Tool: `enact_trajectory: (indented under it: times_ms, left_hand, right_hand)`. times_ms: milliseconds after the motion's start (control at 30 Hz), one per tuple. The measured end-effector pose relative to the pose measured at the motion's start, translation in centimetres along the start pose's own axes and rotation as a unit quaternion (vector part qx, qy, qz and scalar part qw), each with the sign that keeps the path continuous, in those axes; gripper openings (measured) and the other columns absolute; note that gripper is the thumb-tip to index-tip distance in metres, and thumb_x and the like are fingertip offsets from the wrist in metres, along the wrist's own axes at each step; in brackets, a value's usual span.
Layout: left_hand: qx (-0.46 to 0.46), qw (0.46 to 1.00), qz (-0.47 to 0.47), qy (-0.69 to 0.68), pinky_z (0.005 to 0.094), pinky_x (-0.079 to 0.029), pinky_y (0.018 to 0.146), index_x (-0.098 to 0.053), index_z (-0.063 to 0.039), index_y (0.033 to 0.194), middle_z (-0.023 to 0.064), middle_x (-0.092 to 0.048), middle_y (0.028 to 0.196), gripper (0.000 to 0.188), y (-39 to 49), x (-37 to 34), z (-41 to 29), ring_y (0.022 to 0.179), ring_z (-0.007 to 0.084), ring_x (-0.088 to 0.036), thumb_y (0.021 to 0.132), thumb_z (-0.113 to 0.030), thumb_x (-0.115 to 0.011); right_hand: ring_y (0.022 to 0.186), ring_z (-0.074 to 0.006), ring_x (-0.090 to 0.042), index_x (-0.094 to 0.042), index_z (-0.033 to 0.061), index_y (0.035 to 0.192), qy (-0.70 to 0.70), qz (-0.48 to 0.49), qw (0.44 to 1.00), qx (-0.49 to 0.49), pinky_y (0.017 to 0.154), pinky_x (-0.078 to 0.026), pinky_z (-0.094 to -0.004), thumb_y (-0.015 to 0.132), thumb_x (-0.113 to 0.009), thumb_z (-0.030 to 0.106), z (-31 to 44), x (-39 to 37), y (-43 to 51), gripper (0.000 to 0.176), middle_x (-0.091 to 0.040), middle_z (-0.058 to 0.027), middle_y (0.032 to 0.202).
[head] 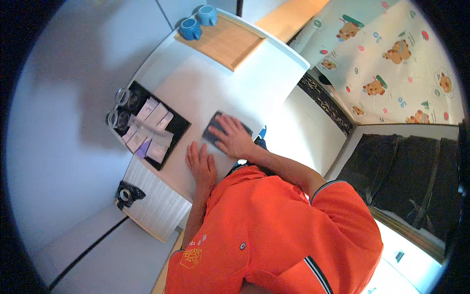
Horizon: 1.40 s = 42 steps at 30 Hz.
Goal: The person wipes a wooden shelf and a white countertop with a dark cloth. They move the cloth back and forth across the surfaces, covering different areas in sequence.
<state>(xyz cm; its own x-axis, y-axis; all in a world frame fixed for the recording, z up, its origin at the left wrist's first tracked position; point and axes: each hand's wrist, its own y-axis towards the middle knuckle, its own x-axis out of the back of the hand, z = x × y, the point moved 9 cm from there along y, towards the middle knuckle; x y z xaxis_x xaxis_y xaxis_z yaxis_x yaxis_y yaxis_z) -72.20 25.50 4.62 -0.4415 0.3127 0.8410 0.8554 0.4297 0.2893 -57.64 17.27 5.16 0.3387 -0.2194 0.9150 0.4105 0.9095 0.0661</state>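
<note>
My right hand (233,137) lies with spread fingers on a dark folded cloth (212,131), pressing it against the white tabletop (205,92) near its front edge. To the left of it, my left hand (201,163) rests palm down on the bare tabletop, fingers apart and holding nothing. Beyond my left hand is a black tray (180,129) with several sachets (158,114) and packets, one of them purple (143,149). Two upturned glasses (123,97) stand at the tray's far left end.
A wooden tray (224,44) lies at the table's far end, with two blue mugs (190,29) upside down at its corner. A wall borders the table on the left. A small ridged white surface (158,198) adjoins the near left, holding a black item (129,194). A bear-patterned curtain (382,66) hangs at right.
</note>
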Motion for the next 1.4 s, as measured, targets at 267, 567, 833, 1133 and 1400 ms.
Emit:
enact_trajectory:
  times_ms: [267,567,833,1133,1400]
  left_hand:
    - [-0.001,0.998,0.015,0.056,0.0633,-0.023,0.125,-0.054,-0.009,0.153,0.0235,-0.037,0.169,0.048,-0.3,-0.7,0.2,0.157,0.0469,-0.031,0.107,-0.025,-0.057]
    - [-0.007,0.997,0.017,0.070,0.0647,-0.026,0.123,-0.053,-0.008,0.152,0.0241,-0.038,0.167,0.049,0.0,0.4,-1.2,0.156,0.0467,-0.032,0.106,-0.022,-0.058]
    - [0.026,0.997,0.027,0.065,0.0634,-0.026,0.124,-0.056,-0.007,0.150,0.0228,-0.038,0.166,0.050,0.4,0.7,-1.3,0.155,0.0460,-0.033,0.102,-0.021,-0.063]
    - [0.066,0.997,0.042,-0.010,0.0619,-0.026,0.126,-0.060,-0.008,0.146,0.0206,-0.041,0.166,0.046,0.7,2.0,-1.6,0.156,0.0426,-0.034,0.101,-0.019,-0.064]
    - [0.118,0.984,-0.130,0.012,0.0556,-0.033,0.127,-0.061,-0.002,0.146,0.0230,-0.044,0.163,0.042,-4.4,11.2,2.7,0.153,0.0457,-0.039,0.105,-0.010,-0.058]
  right_hand:
    - [0.152,-0.0432,-0.041,-0.057,0.0157,0.153,-0.071,-0.060,0.995,-0.039,0.127,-0.030,-0.0583,0.099,-0.066,0.044,-12.9,6.7,-2.8,0.062,-0.044,-0.0223,0.163]
    - [0.156,-0.0358,-0.036,-0.049,0.0243,0.160,-0.142,-0.051,0.982,-0.110,0.131,-0.030,-0.0473,0.108,-0.061,0.041,-31.5,13.7,-0.3,0.056,-0.039,-0.0153,0.169]
    - [0.148,-0.0429,-0.046,-0.057,0.0195,0.154,-0.094,-0.183,0.975,-0.084,0.123,-0.037,-0.0521,0.104,-0.064,0.037,-32.3,15.3,-0.2,0.053,-0.051,-0.0192,0.160]
    - [0.153,-0.0435,-0.037,-0.053,0.0186,0.158,-0.112,-0.159,0.977,-0.091,0.126,-0.028,-0.0561,0.107,-0.056,0.045,-24.9,10.4,-1.9,0.057,-0.042,-0.0211,0.166]
    - [0.154,-0.0476,-0.035,-0.053,0.0168,0.157,-0.037,-0.039,0.994,0.094,0.126,-0.028,-0.0636,0.102,-0.066,0.043,-8.5,5.2,-4.1,0.063,-0.038,-0.0234,0.168]
